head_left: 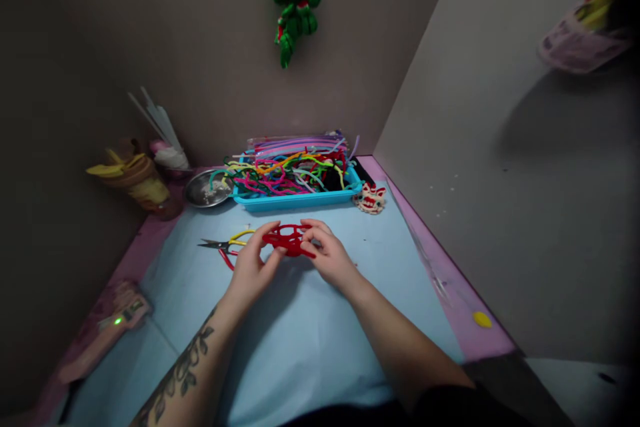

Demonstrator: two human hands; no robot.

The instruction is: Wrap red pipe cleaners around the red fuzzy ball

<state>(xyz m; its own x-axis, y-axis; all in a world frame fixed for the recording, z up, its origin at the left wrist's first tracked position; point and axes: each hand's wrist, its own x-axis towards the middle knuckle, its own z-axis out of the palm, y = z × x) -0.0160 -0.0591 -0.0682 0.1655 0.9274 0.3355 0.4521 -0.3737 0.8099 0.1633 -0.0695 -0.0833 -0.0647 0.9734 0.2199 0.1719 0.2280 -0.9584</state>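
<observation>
Between both hands, a little above the blue table cover (310, 347), is a red openwork piece (289, 241) that looks like bent fuzzy pipe cleaners. My left hand (257, 257) is closed on its left side, thumb in front and fingers behind. On the right side, my right hand (327, 250) pinches it near a short red end that points right. Just left of my left hand lie scissors (220, 247) with one yellow and one red handle, their blades pointing left. My left fingers hide part of the handles.
A blue tray (300, 201) of colourful pipe cleaners stands behind my hands. Left of it is a metal bowl (207, 190); right of it, a lion-face ornament (371, 199). A pink glue gun (113, 330) with a green light lies at left. Green ornaments (296, 0) hang on the wall.
</observation>
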